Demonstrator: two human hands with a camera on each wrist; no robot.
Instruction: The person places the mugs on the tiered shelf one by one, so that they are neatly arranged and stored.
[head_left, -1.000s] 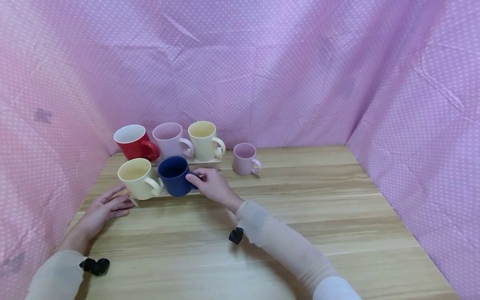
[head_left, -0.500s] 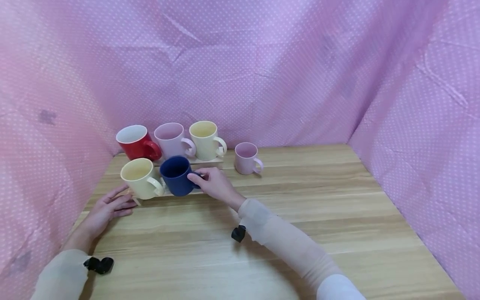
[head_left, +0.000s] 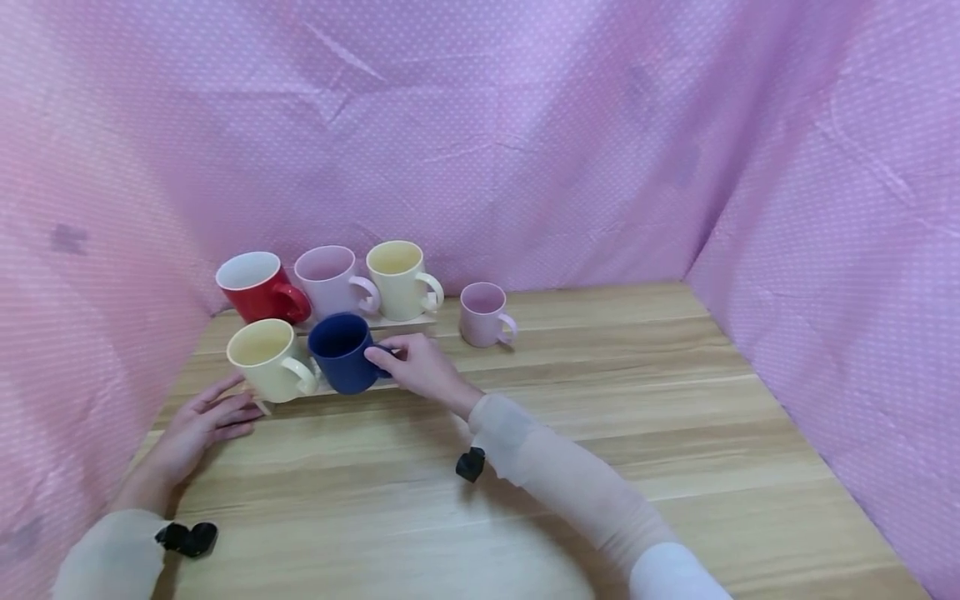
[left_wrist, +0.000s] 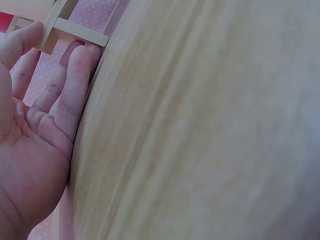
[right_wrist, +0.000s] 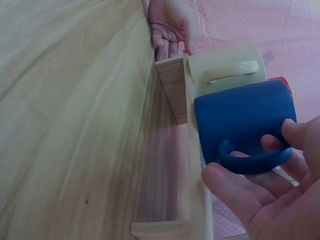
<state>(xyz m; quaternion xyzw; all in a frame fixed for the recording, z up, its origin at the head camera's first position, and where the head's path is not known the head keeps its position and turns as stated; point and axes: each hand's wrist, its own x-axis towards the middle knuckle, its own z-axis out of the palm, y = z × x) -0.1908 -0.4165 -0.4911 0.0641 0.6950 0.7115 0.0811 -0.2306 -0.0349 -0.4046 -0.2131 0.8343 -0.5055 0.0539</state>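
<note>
My right hand [head_left: 423, 367] pinches the handle of a dark blue mug [head_left: 341, 358], thumb on the near side. The mug stands upright on the lower step of a wooden stepped rack [right_wrist: 200, 205], right of a pale yellow mug [head_left: 270, 371]. In the right wrist view, fingers [right_wrist: 232, 192] reach under and behind the blue handle. At the rack's left end is my left hand [head_left: 198, 433], its fingers loosely extended. The left wrist view shows its thumb tip against the wooden end piece [left_wrist: 80, 31], other fingers beside it.
On the rack's upper step stand a red mug [head_left: 262, 296] with a white inside, a pink mug [head_left: 326, 287] and another yellow mug [head_left: 397, 287]. A smaller pink mug [head_left: 480, 321] sits on the wooden table [head_left: 600, 375] to the right. Pink dotted cloth [head_left: 480, 150] hangs around.
The head view has shifted slightly. Both hands and the mugs keep their places relative to the rack.
</note>
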